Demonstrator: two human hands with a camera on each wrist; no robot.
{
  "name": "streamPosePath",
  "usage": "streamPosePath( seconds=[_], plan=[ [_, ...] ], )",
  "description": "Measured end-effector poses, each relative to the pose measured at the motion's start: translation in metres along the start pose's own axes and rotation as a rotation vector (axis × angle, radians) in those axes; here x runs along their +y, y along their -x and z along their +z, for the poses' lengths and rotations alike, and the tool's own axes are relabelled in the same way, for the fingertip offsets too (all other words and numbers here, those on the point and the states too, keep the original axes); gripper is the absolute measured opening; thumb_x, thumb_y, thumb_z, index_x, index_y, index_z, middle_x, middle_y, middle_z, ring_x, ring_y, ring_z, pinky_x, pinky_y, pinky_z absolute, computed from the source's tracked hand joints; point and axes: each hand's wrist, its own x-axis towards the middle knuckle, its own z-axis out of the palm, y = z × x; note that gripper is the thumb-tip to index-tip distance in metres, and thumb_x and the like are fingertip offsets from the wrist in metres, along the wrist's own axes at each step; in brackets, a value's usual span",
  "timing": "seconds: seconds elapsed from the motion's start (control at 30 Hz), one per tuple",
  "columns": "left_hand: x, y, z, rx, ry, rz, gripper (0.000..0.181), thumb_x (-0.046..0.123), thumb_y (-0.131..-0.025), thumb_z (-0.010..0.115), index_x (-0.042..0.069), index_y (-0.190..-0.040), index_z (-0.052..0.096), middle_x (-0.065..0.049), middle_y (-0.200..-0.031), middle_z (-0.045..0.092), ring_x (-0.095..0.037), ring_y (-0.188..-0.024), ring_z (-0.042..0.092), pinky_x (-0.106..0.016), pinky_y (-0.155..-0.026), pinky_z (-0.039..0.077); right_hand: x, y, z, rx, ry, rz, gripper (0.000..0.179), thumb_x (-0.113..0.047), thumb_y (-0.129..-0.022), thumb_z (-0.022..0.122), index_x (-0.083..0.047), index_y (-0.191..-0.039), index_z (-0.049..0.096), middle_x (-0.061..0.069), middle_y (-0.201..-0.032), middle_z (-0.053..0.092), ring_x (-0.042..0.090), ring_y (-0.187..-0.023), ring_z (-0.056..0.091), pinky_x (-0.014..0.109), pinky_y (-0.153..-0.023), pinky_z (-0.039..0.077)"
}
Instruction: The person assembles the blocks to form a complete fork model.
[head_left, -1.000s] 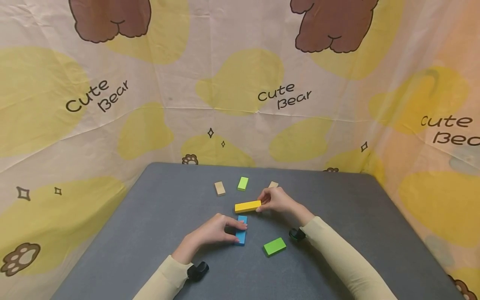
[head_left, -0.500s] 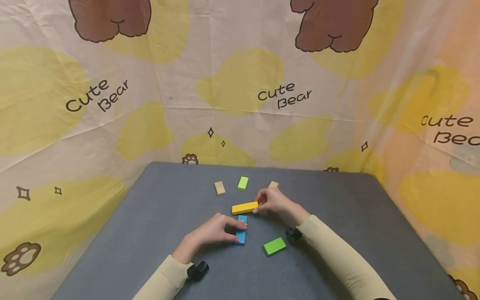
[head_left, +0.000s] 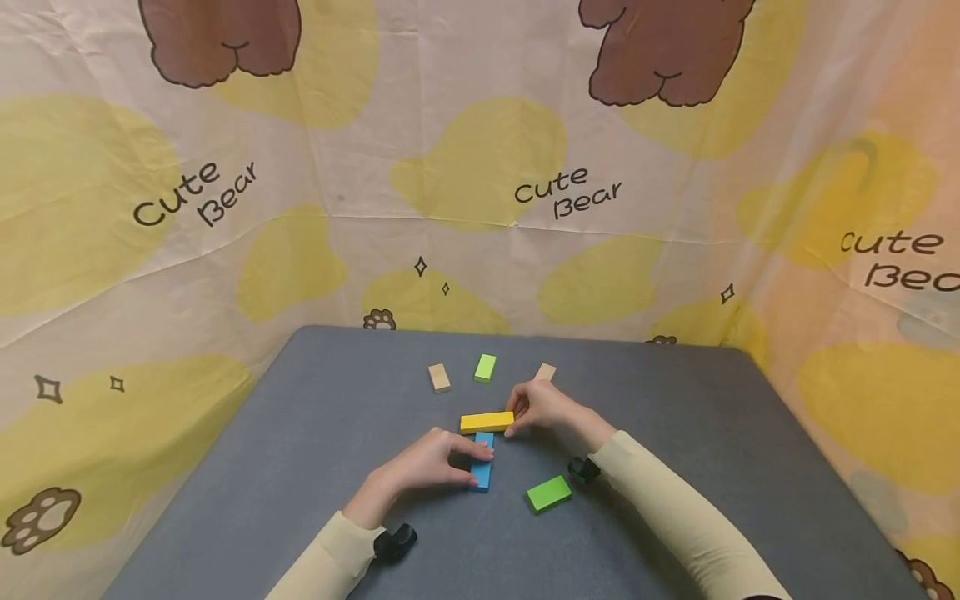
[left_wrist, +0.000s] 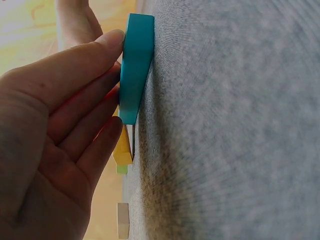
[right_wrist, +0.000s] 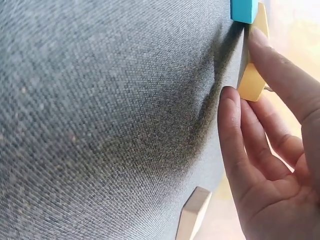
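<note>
A blue block point(head_left: 482, 476) lies lengthwise on the grey table. My left hand point(head_left: 426, 460) holds it lightly between thumb and fingers; its far and near ends show past the fingertips, as in the left wrist view of the block point(left_wrist: 137, 65). Just beyond its far end, a yellow block point(head_left: 486, 422) lies crosswise. The right hand point(head_left: 543, 407) pinches that block's right end, with the thumb on the near side in the right wrist view point(right_wrist: 255, 82). Whether the yellow block touches the table or the blue block cannot be told.
A green block point(head_left: 549, 494) rests nearer me, right of the blue one. Farther back are a light green block point(head_left: 485, 367), a plain wooden block point(head_left: 439, 377) on the left and another wooden block point(head_left: 546, 372) partly behind the right hand. Printed cloth point(head_left: 465, 167) hangs beyond the table point(head_left: 360, 375).
My right hand has brought the yellow block a little left and nearer, turning it more squarely across the blue block's end. The left hand and blue block have stayed put.
</note>
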Motion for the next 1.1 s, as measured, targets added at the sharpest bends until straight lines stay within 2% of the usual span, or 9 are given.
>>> streamPosePath(
  seconds=[0.27, 0.8, 1.1],
  plan=[
    [0.0014, 0.0001, -0.0002, -0.009, 0.015, -0.014, 0.044, 0.032, -0.081, 0.077, 0.028, -0.123, 0.067, 0.016, -0.127, 0.064, -0.002, -0.124, 0.058, -0.036, -0.107, 0.047, -0.0014, 0.0004, 0.0017, -0.029, -0.013, 0.023, 0.031, -0.026, -0.069, 0.087, -0.011, -0.09, 0.07, 0.002, -0.087, 0.071, 0.008, -0.073, 0.062, 0.023, -0.074, 0.058],
    [0.0034, 0.0007, 0.0002, 0.003, 0.001, 0.008, 0.042, 0.03, -0.08, 0.077, 0.027, -0.121, 0.068, 0.012, -0.126, 0.066, -0.005, -0.123, 0.06, -0.037, -0.105, 0.049, 0.0029, 0.0004, 0.0048, -0.039, 0.004, 0.024, 0.029, -0.027, -0.069, 0.087, -0.014, -0.09, 0.07, 0.0, -0.087, 0.07, 0.009, -0.075, 0.061, 0.023, -0.073, 0.056],
    [0.0032, 0.0007, 0.0004, -0.006, -0.002, -0.007, 0.043, 0.032, -0.081, 0.077, 0.028, -0.122, 0.067, 0.015, -0.126, 0.065, -0.003, -0.123, 0.059, -0.035, -0.105, 0.048, 0.0014, 0.0019, 0.0053, -0.056, 0.011, 0.026, 0.028, -0.025, -0.071, 0.086, -0.014, -0.091, 0.071, 0.0, -0.089, 0.07, 0.009, -0.075, 0.061, 0.023, -0.074, 0.056]
  ],
)
